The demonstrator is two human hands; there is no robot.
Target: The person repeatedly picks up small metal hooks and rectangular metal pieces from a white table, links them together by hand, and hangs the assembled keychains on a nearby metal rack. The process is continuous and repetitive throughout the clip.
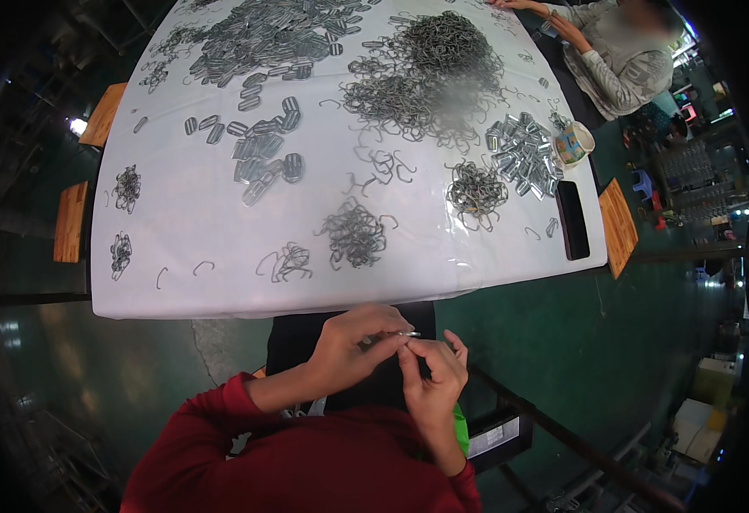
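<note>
Just off the table's near edge, above my lap, my left hand (361,342) and my right hand (432,372) meet fingertip to fingertip. Pinched between them is a small shiny metal piece (408,333), mostly covered by the fingers, so its exact shape cannot be made out. Both hands are closed on it. Nearest to them on the white-covered table (246,256) lie a heap of bent wire hooks (355,235) and a smaller loose cluster of hooks (289,261).
Flat slotted metal buckles (259,43) and a large mound of wire hooks (434,68) cover the far side. At right are small metal clips (524,154), a paper cup (572,145) and a black phone (572,220). Another person (618,60) sits at the far right. Wooden stools (618,227) flank the table.
</note>
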